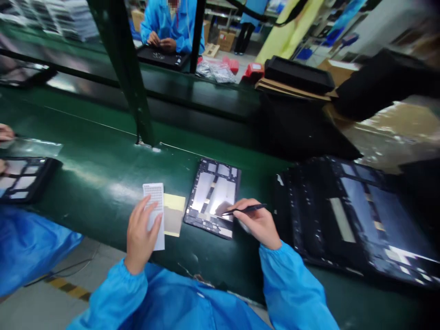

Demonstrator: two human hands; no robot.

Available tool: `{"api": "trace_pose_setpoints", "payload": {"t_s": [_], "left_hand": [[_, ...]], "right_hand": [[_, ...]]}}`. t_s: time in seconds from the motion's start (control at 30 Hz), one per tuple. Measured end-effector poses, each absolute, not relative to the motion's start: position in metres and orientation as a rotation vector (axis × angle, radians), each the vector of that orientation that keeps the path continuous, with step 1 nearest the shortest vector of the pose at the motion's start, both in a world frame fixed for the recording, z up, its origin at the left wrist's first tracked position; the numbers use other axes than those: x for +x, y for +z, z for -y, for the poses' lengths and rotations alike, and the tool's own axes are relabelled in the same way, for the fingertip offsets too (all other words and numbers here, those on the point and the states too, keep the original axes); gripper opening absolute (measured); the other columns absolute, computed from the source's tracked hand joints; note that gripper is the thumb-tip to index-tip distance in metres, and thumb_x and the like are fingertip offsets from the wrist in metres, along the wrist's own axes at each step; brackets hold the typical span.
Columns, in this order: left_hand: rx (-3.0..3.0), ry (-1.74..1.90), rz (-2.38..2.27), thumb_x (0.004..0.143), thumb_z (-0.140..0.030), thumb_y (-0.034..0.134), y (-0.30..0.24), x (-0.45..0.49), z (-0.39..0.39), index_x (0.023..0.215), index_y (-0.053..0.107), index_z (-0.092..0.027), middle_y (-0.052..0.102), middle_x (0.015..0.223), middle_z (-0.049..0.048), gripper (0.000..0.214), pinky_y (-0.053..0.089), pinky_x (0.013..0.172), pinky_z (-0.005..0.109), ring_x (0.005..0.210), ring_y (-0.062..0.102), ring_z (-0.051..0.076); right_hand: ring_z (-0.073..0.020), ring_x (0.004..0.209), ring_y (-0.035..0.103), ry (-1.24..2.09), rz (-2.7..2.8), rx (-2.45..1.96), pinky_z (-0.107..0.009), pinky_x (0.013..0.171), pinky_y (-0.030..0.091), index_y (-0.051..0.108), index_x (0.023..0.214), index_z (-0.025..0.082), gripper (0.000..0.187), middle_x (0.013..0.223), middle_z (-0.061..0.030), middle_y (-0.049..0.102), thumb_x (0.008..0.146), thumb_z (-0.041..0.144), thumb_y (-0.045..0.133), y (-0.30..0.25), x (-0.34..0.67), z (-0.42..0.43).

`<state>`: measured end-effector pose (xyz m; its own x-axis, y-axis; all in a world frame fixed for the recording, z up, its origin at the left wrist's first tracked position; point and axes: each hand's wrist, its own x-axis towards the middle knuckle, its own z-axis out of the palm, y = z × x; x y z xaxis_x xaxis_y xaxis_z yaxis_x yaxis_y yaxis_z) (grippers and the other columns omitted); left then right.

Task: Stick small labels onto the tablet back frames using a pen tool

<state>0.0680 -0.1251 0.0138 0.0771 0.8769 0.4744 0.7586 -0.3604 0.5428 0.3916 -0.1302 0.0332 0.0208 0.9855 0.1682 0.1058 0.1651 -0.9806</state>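
Observation:
My right hand (258,224) pinches black tweezers (249,209), their tips over the lower right part of an opened tablet (215,192). The tablet lies flat with its silver battery area and circuit board facing up. My left hand (142,231) rests with fingers spread on a white sheet of small printed labels (154,189), partly hiding it. Between that sheet and the tablet lies a yellow-edged card or pad (174,202) with a greyish lower part.
Stacked opened tablets in black trays (330,215) stand on my right. At left, a neighbour's hands (5,133) are near another opened tablet (25,176). A green post (129,78) rises beyond the bench (99,178). Across sits a co-worker (168,27) with a black tray (161,57).

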Motion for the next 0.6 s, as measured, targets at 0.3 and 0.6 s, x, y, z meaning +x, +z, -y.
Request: {"api": "trace_pose_setpoints", "payload": {"t_s": [0.3,0.6], "left_hand": [[1.776,1.025,-1.461,0.089,-0.034,0.064,0.012,0.027,0.038,0.123,0.059,-0.022,0.075,0.107,0.0064,0.036,0.051,0.104,0.047,0.112,0.068,0.024],[1.77,0.985,-1.202,0.089,-0.03,0.067,0.013,0.059,0.055,0.111,0.066,-0.021,0.077,0.092,0.0024,0.024,0.059,0.08,0.029,0.087,0.074,0.016]], "right_hand": [[-0.0222,0.086,0.074,0.99,1.508,-0.969,-0.038,0.078,0.06,0.066,0.089,0.025,0.014,0.09,-0.0054,0.076,0.089,0.037,0.073,0.045,0.312,0.082],[-0.0207,0.088,0.075,0.923,1.599,-0.897,-0.035,0.078,0.061,0.067,0.09,0.023,0.007,0.091,-0.0058,0.077,0.09,0.028,0.072,0.05,0.274,0.062]]}}
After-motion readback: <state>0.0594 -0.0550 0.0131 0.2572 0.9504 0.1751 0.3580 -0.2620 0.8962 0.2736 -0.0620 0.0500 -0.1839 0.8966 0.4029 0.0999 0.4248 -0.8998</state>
